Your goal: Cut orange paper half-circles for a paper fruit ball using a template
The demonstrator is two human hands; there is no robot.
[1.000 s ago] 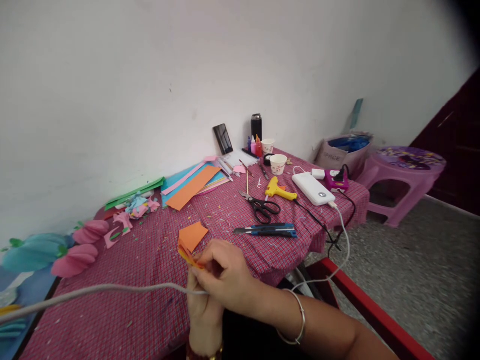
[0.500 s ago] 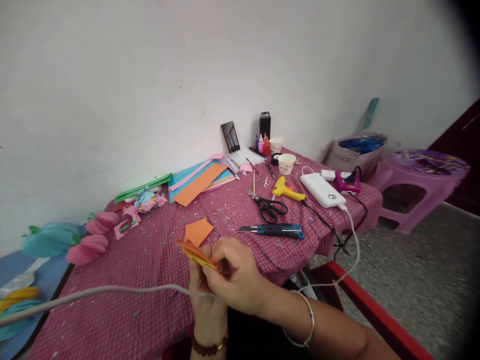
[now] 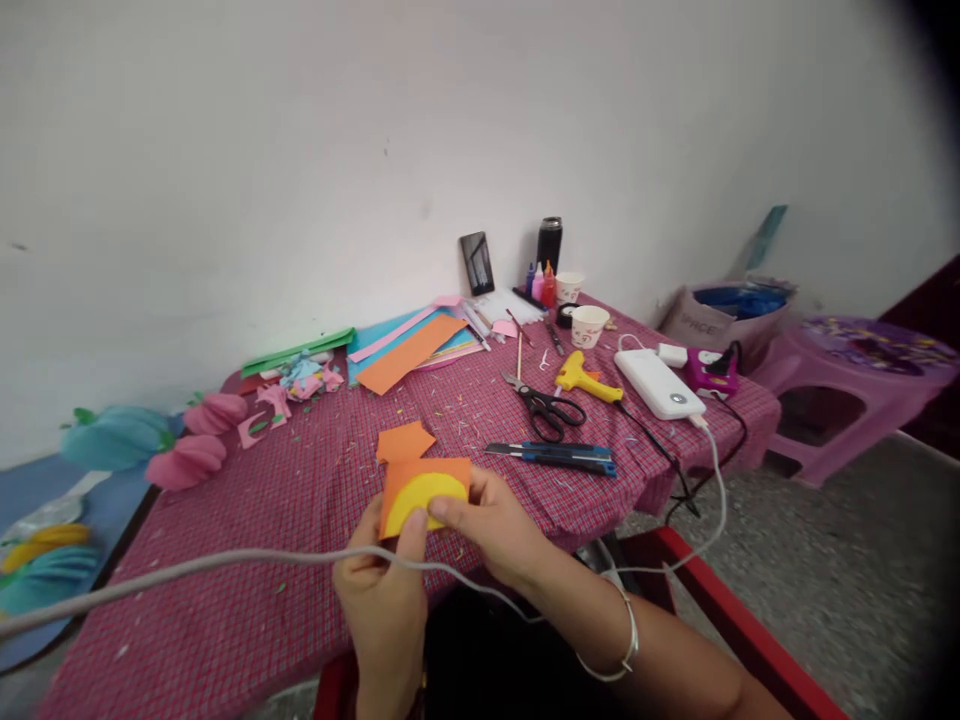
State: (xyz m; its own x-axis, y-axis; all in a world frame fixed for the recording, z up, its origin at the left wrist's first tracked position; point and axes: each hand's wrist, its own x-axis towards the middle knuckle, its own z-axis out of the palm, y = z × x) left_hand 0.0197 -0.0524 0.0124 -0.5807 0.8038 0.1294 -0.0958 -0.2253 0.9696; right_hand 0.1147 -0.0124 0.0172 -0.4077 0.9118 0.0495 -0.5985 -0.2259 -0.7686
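Both hands clamp one orange card (image 3: 424, 495) that has a yellow half-disc on it: left hand (image 3: 382, 590) with its thumb on the lower edge, right hand (image 3: 487, 525) on the right edge. It's an edge grip, probably to keep the face unobstructed. The card is just above the near edge of the desk (image 3: 247, 640). White cable (image 3: 225, 562) crosses in front of the wrists. Beyond lie an orange scrap (image 3: 405, 440), utility knives (image 3: 555, 455), scissors (image 3: 551, 410), glue gun (image 3: 581, 375) and power bank (image 3: 658, 383), all flat and within reach. Far end has paper cups (image 3: 589, 325), contents not visible, with paint bottles (image 3: 541, 283) and black flask (image 3: 549, 243) upright by the wall. Floor box (image 3: 720, 310) holds something blue.
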